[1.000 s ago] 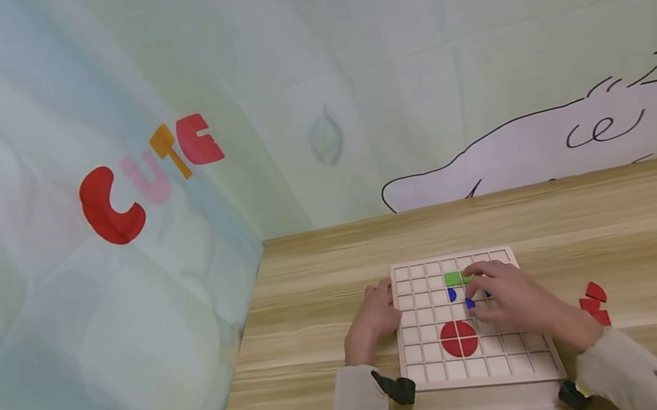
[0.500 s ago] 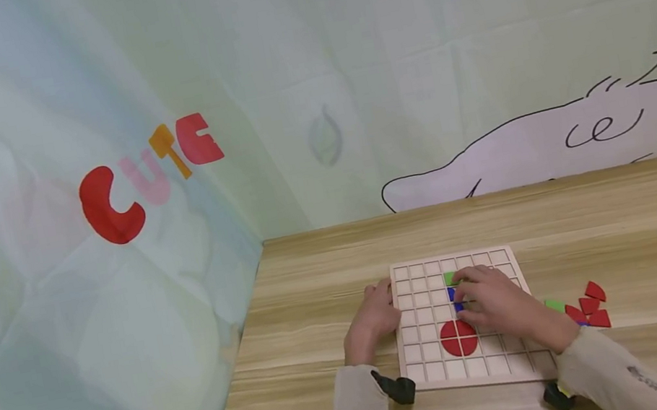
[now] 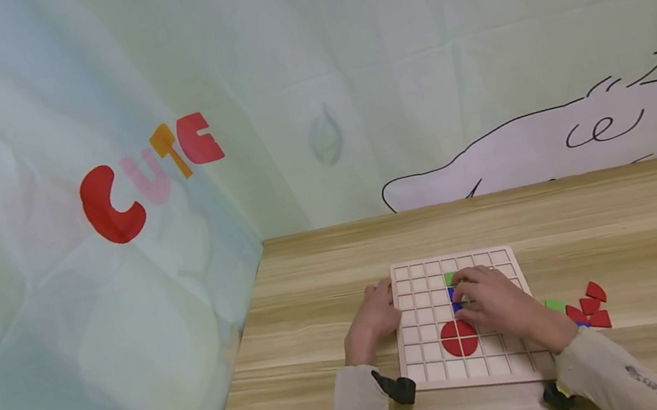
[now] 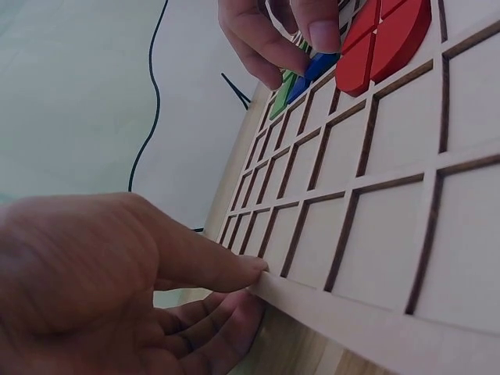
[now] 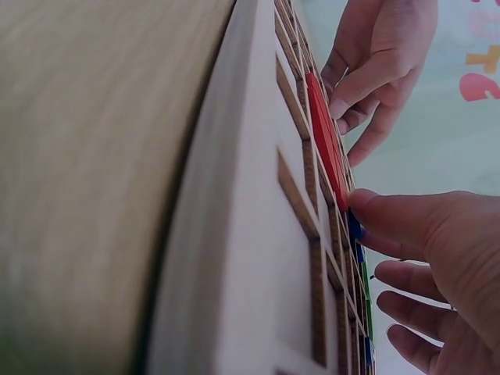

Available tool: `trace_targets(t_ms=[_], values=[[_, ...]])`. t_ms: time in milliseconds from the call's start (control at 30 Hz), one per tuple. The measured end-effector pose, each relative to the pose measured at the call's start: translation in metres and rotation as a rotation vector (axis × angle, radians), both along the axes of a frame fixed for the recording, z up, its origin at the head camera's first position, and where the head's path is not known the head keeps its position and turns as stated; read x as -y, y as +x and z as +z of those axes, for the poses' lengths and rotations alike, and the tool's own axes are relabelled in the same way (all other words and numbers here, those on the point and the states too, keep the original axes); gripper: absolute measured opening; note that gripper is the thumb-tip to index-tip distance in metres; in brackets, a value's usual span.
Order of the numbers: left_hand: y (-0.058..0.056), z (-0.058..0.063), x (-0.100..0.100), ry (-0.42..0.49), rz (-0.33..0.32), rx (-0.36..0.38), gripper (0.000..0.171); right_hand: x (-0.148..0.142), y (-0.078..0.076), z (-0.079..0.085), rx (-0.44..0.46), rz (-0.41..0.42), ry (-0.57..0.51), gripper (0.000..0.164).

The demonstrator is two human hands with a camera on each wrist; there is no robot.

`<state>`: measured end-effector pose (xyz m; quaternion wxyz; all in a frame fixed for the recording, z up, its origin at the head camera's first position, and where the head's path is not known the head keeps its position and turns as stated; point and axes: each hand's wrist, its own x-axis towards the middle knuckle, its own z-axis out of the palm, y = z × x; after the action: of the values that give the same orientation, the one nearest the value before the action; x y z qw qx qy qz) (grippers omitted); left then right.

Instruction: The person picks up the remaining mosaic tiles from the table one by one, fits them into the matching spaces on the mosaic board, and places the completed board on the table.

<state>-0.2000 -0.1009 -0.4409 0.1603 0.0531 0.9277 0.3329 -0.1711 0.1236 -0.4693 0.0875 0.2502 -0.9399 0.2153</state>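
In the head view, a pale wooden grid board [image 3: 422,353] lies on the table. My left hand [image 3: 374,314] grips its left edge; in the left wrist view the thumb rests on the rim with the fingers curled below. My right hand [image 3: 499,301] reaches over the middle, thumb and fingertips pinching a small blue piece [image 3: 457,307] at a cell. Another blue piece [image 3: 452,294] and a green piece [image 3: 450,278] sit just above it. Red quarter-circle pieces [image 3: 450,331] form a full disc below. The right hand covers the cells to the right.
Right of the board lie several loose red pieces [image 3: 600,319], a green piece [image 3: 555,305] and a partly covered blue one. A wood-grain table [image 3: 324,257] carries everything. A printed cloth [image 3: 276,60] hangs behind and at the left.
My right hand has moved left with the blue piece, which now stands below the other blue one. Loose pieces beside the board have come out from behind the right wrist. The left hand stays still.
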Motion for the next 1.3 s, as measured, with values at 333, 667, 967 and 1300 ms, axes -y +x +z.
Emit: trace_targets(t_ms=[333, 667, 967, 1300], values=[[0.0008, 0.0014, 0.0001, 0.009, 0.000, 0.003, 0.062, 0.0000, -0.0003, -0.0015, -0.007, 0.003, 0.004, 0.018], [0.0016, 0.0020, 0.0003, 0.008, 0.000, 0.005, 0.062, -0.0014, 0.0001, -0.0017, 0.001, 0.012, 0.005, 0.018], [0.0018, 0.0013, -0.0003, 0.000, 0.000, 0.007, 0.061, -0.0029, 0.0014, -0.0012, 0.003, 0.033, 0.006, 0.015], [0.0004, 0.0001, -0.0005, -0.011, 0.017, 0.012, 0.062, -0.0043, 0.0037, 0.0042, 0.005, 0.039, -0.019, 0.013]])
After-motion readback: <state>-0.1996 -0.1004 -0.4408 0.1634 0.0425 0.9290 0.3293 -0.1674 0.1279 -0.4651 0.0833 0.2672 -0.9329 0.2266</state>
